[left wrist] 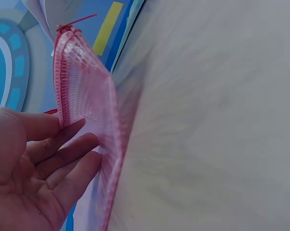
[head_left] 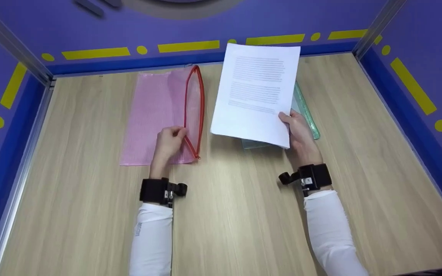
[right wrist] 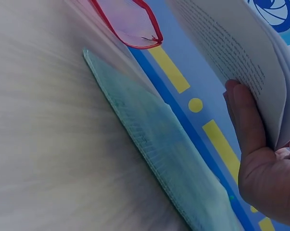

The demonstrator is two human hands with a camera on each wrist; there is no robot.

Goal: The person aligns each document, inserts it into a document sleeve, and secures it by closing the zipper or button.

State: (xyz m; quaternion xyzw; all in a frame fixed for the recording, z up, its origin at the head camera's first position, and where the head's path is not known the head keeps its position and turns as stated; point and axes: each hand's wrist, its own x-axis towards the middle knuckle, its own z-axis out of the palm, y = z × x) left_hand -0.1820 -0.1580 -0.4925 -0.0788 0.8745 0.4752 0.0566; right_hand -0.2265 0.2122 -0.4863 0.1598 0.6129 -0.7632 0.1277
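Note:
A pink mesh zipper pouch (head_left: 150, 115) lies on the table, its red-zippered mouth gaping toward the right. My left hand (head_left: 169, 142) pinches the near lip of that mouth between thumb and index finger; in the left wrist view the other fingers of the left hand (left wrist: 63, 168) are loosely bent behind the mesh. My right hand (head_left: 301, 132) grips a stack of printed paper sheets (head_left: 255, 92) by its lower right edge, thumb on top and fingers beneath. The stack is raised above the table, to the right of the pouch and apart from it.
Beneath the paper stack lies a green translucent pouch (right wrist: 154, 139), partly hidden in the head view. The wooden tabletop (head_left: 225, 214) is bounded by blue walls (head_left: 190, 30) at the back and both sides. Black camera straps (head_left: 155, 191) sit on both wrists.

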